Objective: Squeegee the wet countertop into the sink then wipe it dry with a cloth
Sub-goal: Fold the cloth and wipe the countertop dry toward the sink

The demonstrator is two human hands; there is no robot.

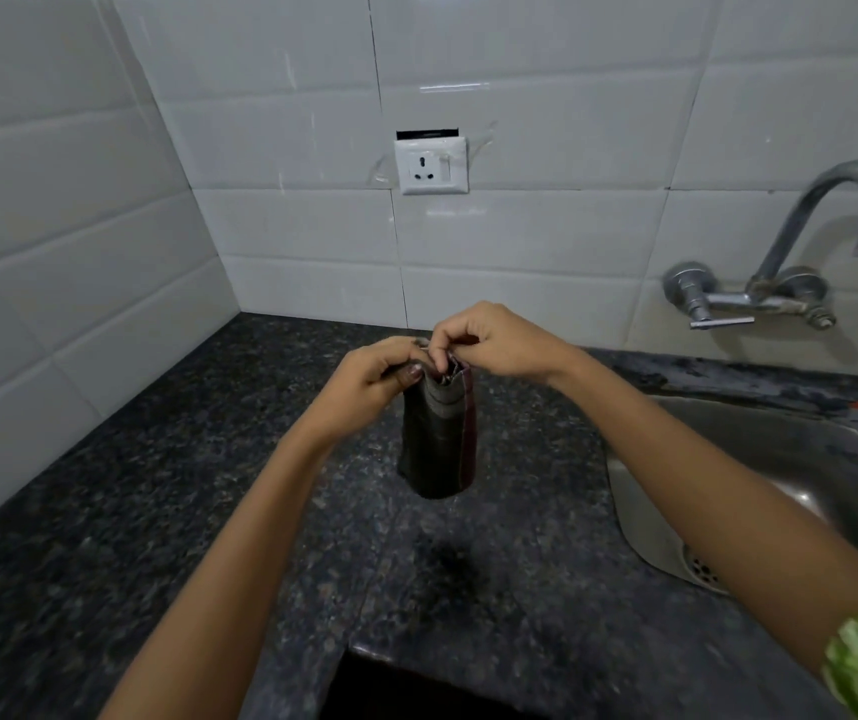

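Dark grey checked cloth with a maroon stripe (437, 439) hangs folded from both hands, held up over the bench, not touching it. Left hand (374, 379) pinches the cloth's top edge at one side, right hand (489, 340) pinches the same edge right beside it, fingertips almost meeting; looks like picking at the layers to open or refold it before wiping. Black speckled granite bench (156, 511) below, dark patch under the cloth, wetness hard to judge. Steel sink (806, 459) sits to the right, its drain partly hidden by the right forearm. No squeegee clearly seen; a red-and-grey item at the sink's far edge is unclear. Judged: drying step about to start. Chrome wall tap (832, 226) above the sink, white wall socket (432, 166) on the tiles
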